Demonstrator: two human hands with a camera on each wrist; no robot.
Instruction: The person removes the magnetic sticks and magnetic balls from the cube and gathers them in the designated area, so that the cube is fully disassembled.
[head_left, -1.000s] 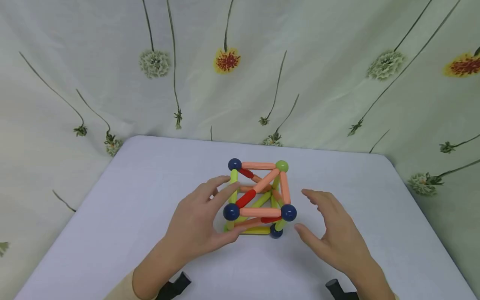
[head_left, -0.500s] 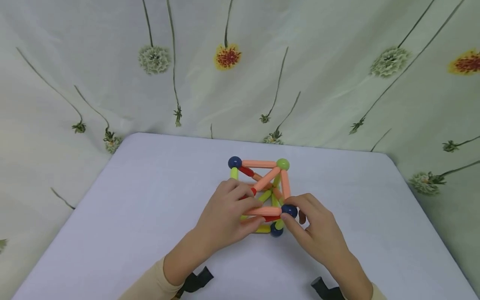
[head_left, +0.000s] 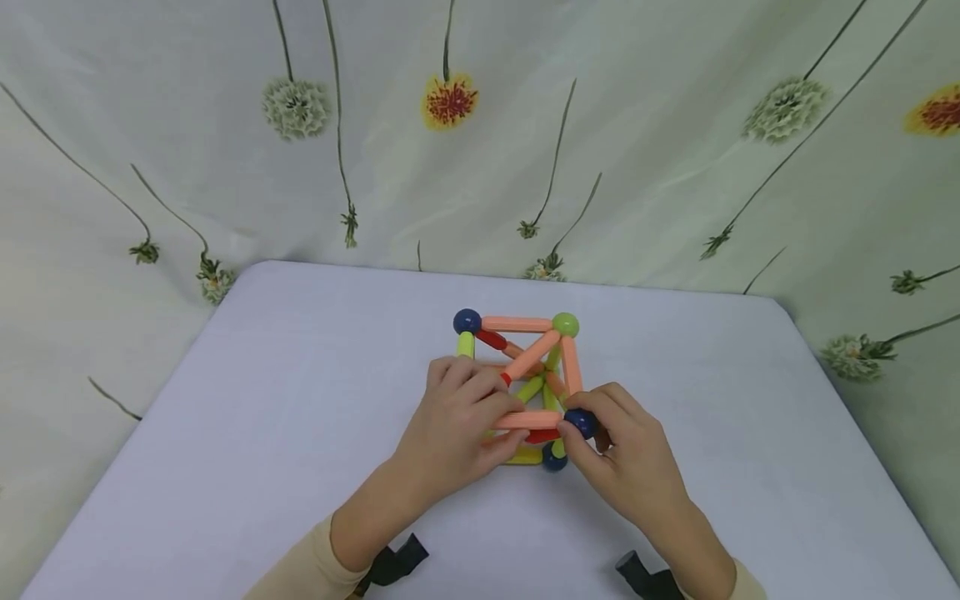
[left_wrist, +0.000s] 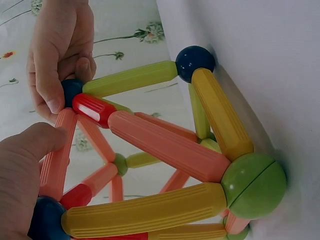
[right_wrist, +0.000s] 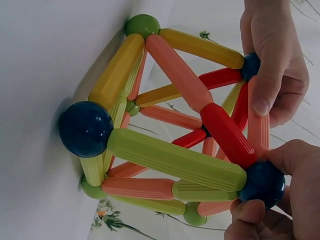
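Observation:
A cube-like frame of ribbed rods and balls stands on the white table. My left hand (head_left: pixel 461 417) grips the salmon rod (head_left: pixel 536 419) along its near top edge, thumb below and fingers over it. At that rod's right end my right hand (head_left: pixel 630 454) pinches a dark blue ball (right_wrist: pixel 262 184) between thumb and fingers. Another blue ball (left_wrist: pixel 46 220) at the rod's left end is hidden behind my left hand in the head view. A red-and-salmon diagonal (right_wrist: pixel 225 132) and a lime rod (right_wrist: pixel 175 160) run up to the pinched ball.
A large green ball (left_wrist: pixel 254 186) and a blue ball (right_wrist: pixel 86 129) form lower front corners on the table (head_left: pixel 225 467). At the top back are a blue ball (head_left: pixel 467 322) and a green ball (head_left: pixel 566 324). Flower-printed cloth (head_left: pixel 637 125) hangs behind the table.
Both hands have come inward to the frame. My left hand has moved right onto the near top rod, and my right hand has taken hold of the blue corner ball.

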